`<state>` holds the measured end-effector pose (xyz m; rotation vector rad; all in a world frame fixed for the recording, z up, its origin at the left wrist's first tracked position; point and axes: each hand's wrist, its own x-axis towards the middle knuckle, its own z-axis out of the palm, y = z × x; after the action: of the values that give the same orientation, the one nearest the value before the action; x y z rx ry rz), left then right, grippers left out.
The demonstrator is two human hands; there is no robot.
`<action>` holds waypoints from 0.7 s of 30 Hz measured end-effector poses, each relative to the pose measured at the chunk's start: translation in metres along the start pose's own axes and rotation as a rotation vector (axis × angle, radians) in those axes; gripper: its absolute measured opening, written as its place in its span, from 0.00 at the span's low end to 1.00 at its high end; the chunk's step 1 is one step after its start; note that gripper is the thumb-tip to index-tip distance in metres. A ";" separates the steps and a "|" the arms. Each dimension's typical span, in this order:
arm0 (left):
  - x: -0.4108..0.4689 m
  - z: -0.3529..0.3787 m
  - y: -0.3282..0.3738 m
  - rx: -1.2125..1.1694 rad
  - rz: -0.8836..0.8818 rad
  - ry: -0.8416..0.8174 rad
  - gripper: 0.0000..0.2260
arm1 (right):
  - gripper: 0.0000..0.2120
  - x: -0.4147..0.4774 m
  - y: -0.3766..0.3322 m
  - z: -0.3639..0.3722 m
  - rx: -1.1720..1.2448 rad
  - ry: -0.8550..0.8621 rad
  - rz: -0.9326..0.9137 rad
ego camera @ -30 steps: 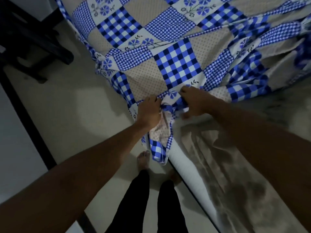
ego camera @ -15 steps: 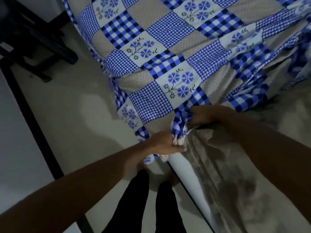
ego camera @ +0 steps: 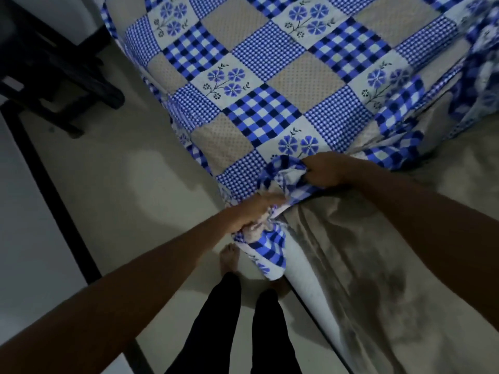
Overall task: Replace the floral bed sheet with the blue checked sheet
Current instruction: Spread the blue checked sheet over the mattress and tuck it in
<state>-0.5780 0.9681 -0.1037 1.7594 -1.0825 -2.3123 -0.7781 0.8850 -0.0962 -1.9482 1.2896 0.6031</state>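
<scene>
The blue checked sheet point(ego camera: 270, 76), a patchwork of blue checks, beige squares and blue flowers, covers the far part of the bed. Its near edge is bunched up. My left hand point(ego camera: 253, 211) grips that bunched edge at the side of the mattress, and a flap of sheet hangs below it. My right hand point(ego camera: 324, 171) holds a fold of the same edge on top of the bed. The near part of the mattress point(ego camera: 378, 265) lies bare, grey and stained.
I stand on a pale floor point(ego camera: 121, 198) at the bed's left side, with my legs and bare feet point(ego camera: 229, 260) close to the mattress edge. Dark furniture point(ego camera: 48, 63) stands at the far left. A dark strip point(ego camera: 54, 184) runs along the floor.
Both hands have drawn the sheet's edge toward me along the bed, so more of the mattress is covered. My left hand has dropped to the mattress side.
</scene>
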 end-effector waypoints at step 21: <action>0.023 0.015 -0.065 0.210 -0.173 -0.132 0.22 | 0.34 -0.001 0.035 0.021 -0.018 -0.290 0.225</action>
<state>-0.5754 1.0146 -0.1564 1.8618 -1.2842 -2.5317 -0.8109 0.8930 -0.1200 -1.6663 1.3267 0.9727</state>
